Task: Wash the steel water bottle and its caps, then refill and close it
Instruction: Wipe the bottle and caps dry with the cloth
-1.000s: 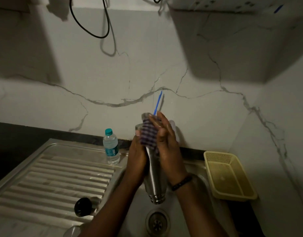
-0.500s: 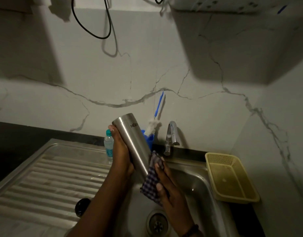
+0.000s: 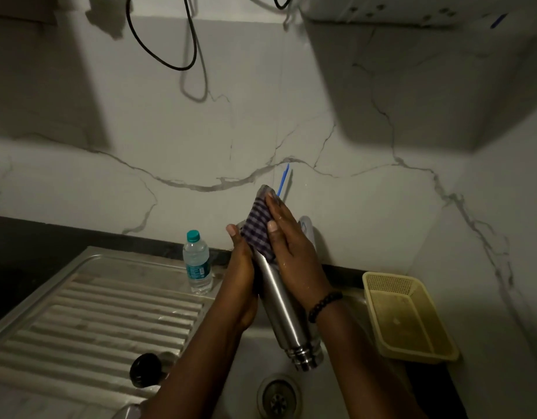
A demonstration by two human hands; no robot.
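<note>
Hands: left (image 3: 241, 282) grips smooth steel bottle (image 3: 284, 309) — right (image 3: 294, 246) presses checked cloth (image 3: 256, 228).

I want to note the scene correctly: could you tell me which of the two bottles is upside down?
The steel bottle, held over the sink in both hands with its mouth pointing down. The plastic water bottle stands upright, capped, on the drainboard.

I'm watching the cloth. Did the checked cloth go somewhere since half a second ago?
Yes. The checked cloth went up, from low over the sink to the steel bottle's raised end, near the blue stick.
</note>
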